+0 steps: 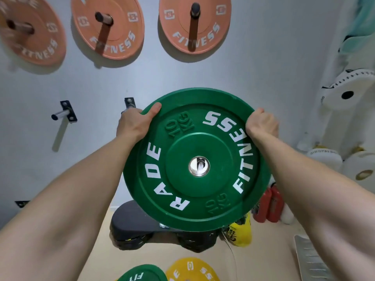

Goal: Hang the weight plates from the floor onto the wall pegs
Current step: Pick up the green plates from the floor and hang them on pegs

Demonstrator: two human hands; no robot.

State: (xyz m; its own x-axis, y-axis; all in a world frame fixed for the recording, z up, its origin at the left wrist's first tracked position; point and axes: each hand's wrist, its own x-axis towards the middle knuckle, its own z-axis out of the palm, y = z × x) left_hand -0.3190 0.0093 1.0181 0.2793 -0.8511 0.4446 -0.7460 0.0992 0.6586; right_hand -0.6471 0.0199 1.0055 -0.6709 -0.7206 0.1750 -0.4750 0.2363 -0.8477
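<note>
Centre frame: a green plate (194, 159) is held facing the wall, its bore lined up with a peg (199, 166) showing through it. The left grip (136, 123) and right grip (261, 123) each clamp the upper rim, fingers curled, apparently balancing the weight for threading. A yellow plate (192, 269) waits on the floor (267, 250), bottom of frame.

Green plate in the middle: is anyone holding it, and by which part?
Yes. The left hand grips the green plate at its upper-left rim, and the right hand grips its upper-right rim.
</note>
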